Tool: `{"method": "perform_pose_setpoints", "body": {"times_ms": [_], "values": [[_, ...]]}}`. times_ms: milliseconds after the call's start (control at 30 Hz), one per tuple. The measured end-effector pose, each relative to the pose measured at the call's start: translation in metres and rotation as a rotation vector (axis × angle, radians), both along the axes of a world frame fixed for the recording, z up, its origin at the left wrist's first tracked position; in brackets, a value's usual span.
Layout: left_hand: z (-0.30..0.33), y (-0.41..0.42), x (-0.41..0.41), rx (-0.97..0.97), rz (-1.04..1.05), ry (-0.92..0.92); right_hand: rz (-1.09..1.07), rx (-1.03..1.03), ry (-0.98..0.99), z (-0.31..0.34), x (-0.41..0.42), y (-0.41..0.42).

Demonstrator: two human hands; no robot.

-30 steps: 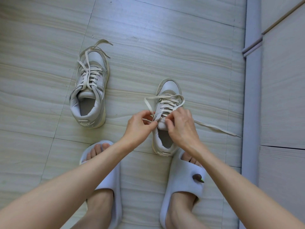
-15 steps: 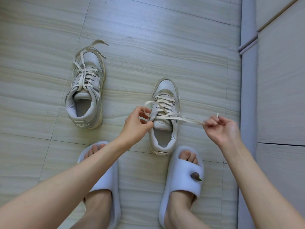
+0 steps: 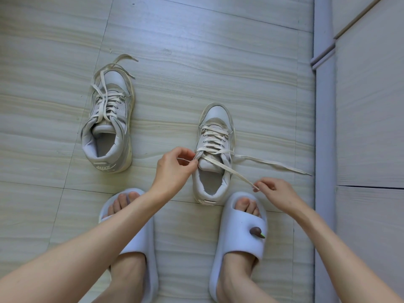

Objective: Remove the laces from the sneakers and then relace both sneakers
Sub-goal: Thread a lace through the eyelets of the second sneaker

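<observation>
Two pale grey sneakers stand on the floor, toes pointing away from me. The right sneaker is laced with a cream lace. My left hand pinches the lace at the top left eyelet beside the tongue. My right hand pinches one lace end, pulled taut across the opening toward the lower right. The other lace end trails on the floor to the right. The left sneaker stands apart, its laces loose and spilling past the toe.
My feet in white slides stand just behind the sneakers on the striped tile floor. A grey frame post and pale cabinet panels run along the right side.
My right hand drew one lace end out to the right, then brought it down and back toward me. My left hand stayed at the top left eyelet.
</observation>
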State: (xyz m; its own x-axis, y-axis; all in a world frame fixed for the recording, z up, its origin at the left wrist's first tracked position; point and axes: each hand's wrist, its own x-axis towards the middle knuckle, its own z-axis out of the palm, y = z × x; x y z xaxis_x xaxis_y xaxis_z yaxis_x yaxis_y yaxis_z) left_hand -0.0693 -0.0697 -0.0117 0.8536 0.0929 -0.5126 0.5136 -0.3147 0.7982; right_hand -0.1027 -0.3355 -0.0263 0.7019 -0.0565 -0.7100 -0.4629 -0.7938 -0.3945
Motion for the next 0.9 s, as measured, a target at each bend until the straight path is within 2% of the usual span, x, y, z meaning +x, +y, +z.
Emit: {"method": "perform_pose_setpoints", "body": {"times_ms": [67,100,200,267,300,400,500,633,767,900], "values": [[0.000,0.001,-0.001,-0.004,-0.026,-0.006,0.087,-0.020,-0.003,0.005,0.008,0.009],[0.001,0.001,-0.002,-0.008,-0.032,-0.008,0.111,-0.054,-0.069,0.008,0.012,0.016],[0.002,0.000,-0.002,-0.047,-0.026,0.018,-0.001,-0.026,-0.473,0.023,0.025,0.045],[0.004,-0.001,-0.001,-0.075,-0.030,0.039,0.058,0.011,-0.634,0.033,0.034,0.068],[0.005,-0.001,-0.001,-0.085,-0.032,0.042,0.116,0.022,-0.633,0.035,0.038,0.079],[0.006,0.000,-0.001,-0.107,-0.035,0.044,0.206,-0.036,-0.449,0.033,0.044,0.105],[0.007,0.000,-0.001,-0.102,-0.040,0.041,0.169,-0.044,-0.364,0.032,0.045,0.111],[0.006,-0.002,-0.005,-0.053,-0.056,0.019,0.002,0.095,-0.267,0.041,0.049,0.102],[0.003,-0.002,-0.011,-0.032,-0.046,0.003,0.000,0.251,-0.117,0.053,0.046,0.095],[0.002,0.001,-0.013,0.032,-0.034,-0.008,-0.066,0.490,-0.017,0.059,0.041,0.093]]}}
